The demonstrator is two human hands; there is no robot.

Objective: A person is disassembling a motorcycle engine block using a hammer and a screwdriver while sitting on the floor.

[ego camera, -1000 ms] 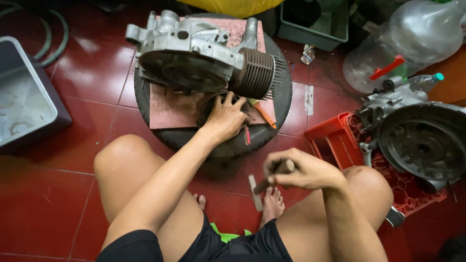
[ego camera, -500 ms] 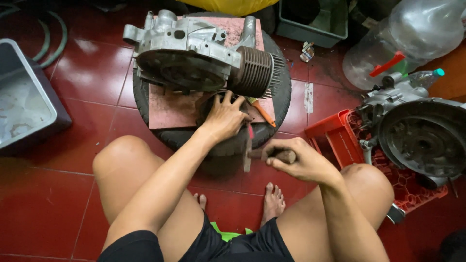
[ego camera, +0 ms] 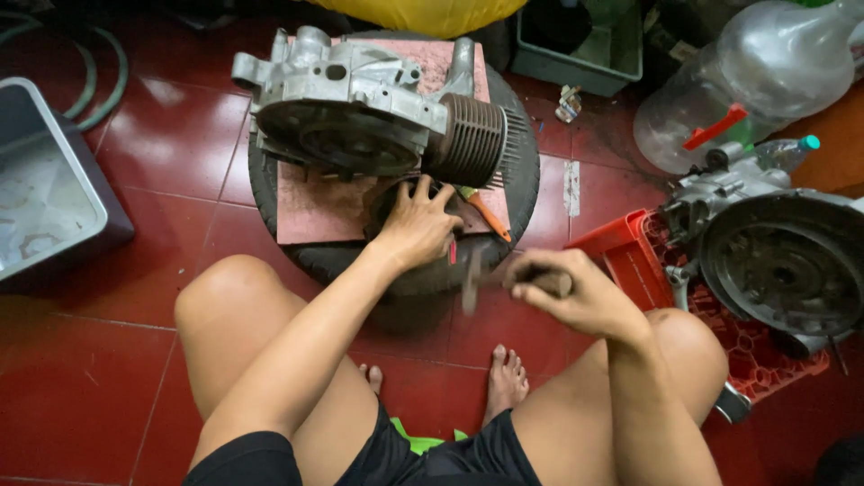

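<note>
A grey metal engine case (ego camera: 342, 108) with a finned cylinder (ego camera: 472, 139) lies on a pink board (ego camera: 315, 211) set on a black tyre (ego camera: 333, 261). My left hand (ego camera: 418, 225) presses on a dark round part on the board, just in front of the cylinder. My right hand (ego camera: 567, 292) grips the wooden handle of a hammer. Its blurred metal head (ego camera: 471, 281) hangs over the tyre's near edge, close below my left hand. An orange-handled screwdriver (ego camera: 490, 216) lies on the board beside my left hand.
A second engine (ego camera: 783, 261) rests on a red crate (ego camera: 630, 256) at the right. A big clear plastic bottle (ego camera: 747, 81) and a teal bin (ego camera: 585, 54) stand behind. At the left sit a grey tub (ego camera: 45, 189) and a green hose (ego camera: 99, 72). My bare knees flank the tyre.
My right hand has brought the hammer up from near my foot to the tyre's edge, closer to my left hand. The left hand has stayed on the dark part.
</note>
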